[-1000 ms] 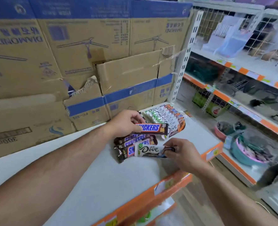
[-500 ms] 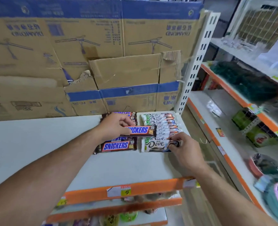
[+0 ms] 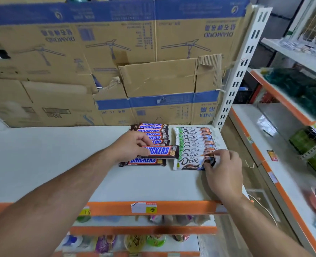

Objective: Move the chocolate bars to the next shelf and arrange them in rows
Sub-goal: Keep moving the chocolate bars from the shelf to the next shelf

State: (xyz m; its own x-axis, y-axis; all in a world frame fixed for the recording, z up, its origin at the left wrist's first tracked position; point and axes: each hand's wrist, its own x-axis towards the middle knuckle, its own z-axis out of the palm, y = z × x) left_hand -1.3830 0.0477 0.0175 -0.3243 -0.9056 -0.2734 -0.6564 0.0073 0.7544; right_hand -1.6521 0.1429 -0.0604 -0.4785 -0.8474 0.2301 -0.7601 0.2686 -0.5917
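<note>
Left hand [image 3: 133, 145] grips a Snickers bar [image 3: 160, 151] just above the shelf [image 3: 60, 164]. Right hand [image 3: 225, 169] pinches the right end of a Dove bar [image 3: 188, 161] lying on the shelf.

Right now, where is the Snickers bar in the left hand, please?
Centre of the head view: the held Snickers bar, gripped by the left hand, sits over the front of the Snickers row, its right end near the Dove row.
</note>
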